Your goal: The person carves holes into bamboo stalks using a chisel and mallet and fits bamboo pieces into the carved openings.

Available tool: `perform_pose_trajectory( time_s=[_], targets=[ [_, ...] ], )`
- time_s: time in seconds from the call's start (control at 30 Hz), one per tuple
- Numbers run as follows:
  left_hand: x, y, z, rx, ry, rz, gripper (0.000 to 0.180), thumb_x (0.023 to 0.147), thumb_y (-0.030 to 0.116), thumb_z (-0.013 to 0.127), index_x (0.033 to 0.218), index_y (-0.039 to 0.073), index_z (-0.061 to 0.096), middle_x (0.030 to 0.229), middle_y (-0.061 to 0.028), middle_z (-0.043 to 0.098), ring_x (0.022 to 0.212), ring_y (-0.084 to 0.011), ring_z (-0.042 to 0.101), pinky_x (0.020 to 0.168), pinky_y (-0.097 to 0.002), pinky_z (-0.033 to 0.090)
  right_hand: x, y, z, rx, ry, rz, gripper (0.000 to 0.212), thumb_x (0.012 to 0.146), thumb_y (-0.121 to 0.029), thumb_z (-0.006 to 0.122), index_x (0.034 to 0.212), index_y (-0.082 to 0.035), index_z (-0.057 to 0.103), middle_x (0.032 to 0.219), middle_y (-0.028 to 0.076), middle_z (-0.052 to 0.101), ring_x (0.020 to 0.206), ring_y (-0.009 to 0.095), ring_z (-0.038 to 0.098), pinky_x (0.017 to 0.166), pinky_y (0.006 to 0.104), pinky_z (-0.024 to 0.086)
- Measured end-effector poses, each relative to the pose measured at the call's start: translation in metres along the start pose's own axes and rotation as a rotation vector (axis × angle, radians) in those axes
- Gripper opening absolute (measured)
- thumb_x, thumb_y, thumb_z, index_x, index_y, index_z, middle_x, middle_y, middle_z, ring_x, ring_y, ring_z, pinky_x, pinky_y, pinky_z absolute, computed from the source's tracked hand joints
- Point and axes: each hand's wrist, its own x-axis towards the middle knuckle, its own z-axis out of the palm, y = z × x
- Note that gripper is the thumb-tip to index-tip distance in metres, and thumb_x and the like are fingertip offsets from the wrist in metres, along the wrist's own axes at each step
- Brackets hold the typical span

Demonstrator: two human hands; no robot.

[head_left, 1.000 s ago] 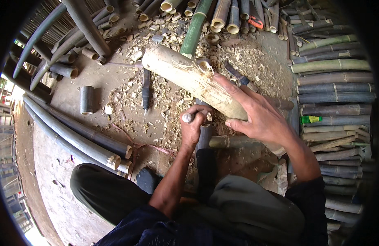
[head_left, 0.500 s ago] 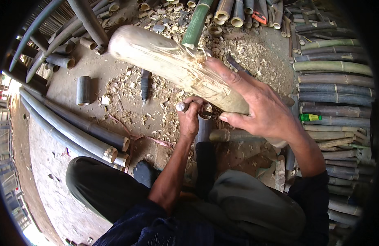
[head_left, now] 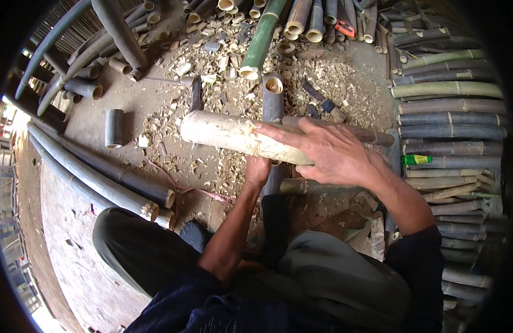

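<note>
My right hand [head_left: 340,152] grips a thick, pale wooden club [head_left: 223,131] with a frayed, splintered patch on its side. The club lies level across the space above my left hand [head_left: 258,170], covering that hand's fingers and the tool they hold. In the earlier head view those fingers wrap a round-ended wooden tool handle, beside the open end of a grey bamboo tube. Under the club runs a grey bamboo tube [head_left: 272,102], its hollow upper end showing beyond it. A dark crosswise pole [head_left: 373,136] shows past my right fingers.
Wood chips [head_left: 212,166] litter the ground around a dark-handled blade [head_left: 196,94] and another cutting tool [head_left: 318,97]. A green bamboo pole [head_left: 262,41] points in from the back. A short tube [head_left: 114,127] stands left; stacked poles [head_left: 450,132] and a green bottle [head_left: 417,159] lie right.
The club has come down and swung from a slant to nearly level, now covering my left fingers and the tool handle. My right hand moved with it; my left hand stays about where it was.
</note>
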Motion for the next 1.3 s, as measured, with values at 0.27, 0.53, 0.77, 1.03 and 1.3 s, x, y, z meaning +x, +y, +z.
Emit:
perform_pose_trajectory(
  time_s=[0.27, 0.53, 0.77, 1.03, 1.3],
  targets=[
    [-0.003, 0.063, 0.008, -0.177, -0.138, -0.131, 0.038, 0.097, 0.015, 0.068, 0.132, 0.0, 0.061, 0.128, -0.0155, 0.069, 0.12, -0.027, 0.063, 0.107, -0.0389, 0.049, -0.019, 0.01, 0.015, 0.359, 0.432, -0.158, 0.103, 0.083, -0.013, 0.077, 0.163, -0.046, 0.022, 0.106, 0.018, 0.061, 0.091, 0.033, 0.067, 0.075, 0.0474, 0.059],
    [0.037, 0.056, 0.013, -0.318, 0.154, -0.149, 0.023, 0.099, 0.016, 0.058, 0.111, -0.004, 0.062, 0.103, -0.0172, 0.069, 0.089, -0.0243, 0.065, 0.084, -0.0394, 0.053, -0.021, 0.02, 0.022, 0.298, 0.183, 0.137, 0.101, 0.082, -0.013, 0.074, 0.164, -0.039, 0.022, 0.129, 0.024, 0.06, 0.114, 0.043, 0.064, 0.102, 0.0479, 0.053],
    [0.055, 0.054, -0.015, -0.857, 0.368, -0.135, 0.023, 0.093, 0.015, 0.073, 0.075, 0.004, 0.062, 0.071, -0.0068, 0.064, 0.059, -0.0124, 0.051, 0.06, -0.0305, 0.043, -0.024, 0.016, 0.006, 0.46, 0.367, 0.047, 0.101, 0.078, -0.009, 0.076, 0.165, -0.021, 0.027, 0.15, 0.025, 0.051, 0.131, 0.043, 0.058, 0.112, 0.048, 0.046],
    [0.038, 0.051, -0.002, -0.777, 0.315, -0.158, 0.021, 0.092, 0.01, 0.072, 0.074, 0.004, 0.063, 0.074, -0.0044, 0.063, 0.066, -0.0124, 0.053, 0.065, -0.03, 0.042, -0.019, 0.014, 0.01, 0.393, 0.327, 0.063, 0.102, 0.077, -0.007, 0.078, 0.164, -0.025, 0.028, 0.143, 0.024, 0.054, 0.125, 0.043, 0.059, 0.108, 0.0478, 0.049],
    [0.024, 0.041, -0.006, -0.699, 0.241, -0.141, 0.01, 0.091, 0.009, 0.067, 0.09, -0.001, 0.067, 0.084, -0.0055, 0.065, 0.078, -0.0148, 0.058, 0.074, -0.0335, 0.048, -0.016, 0.007, 0.004, 0.382, 0.342, 0.021, 0.104, 0.077, -0.007, 0.08, 0.165, -0.024, 0.026, 0.147, 0.023, 0.053, 0.124, 0.043, 0.061, 0.108, 0.0478, 0.05]
  ],
)
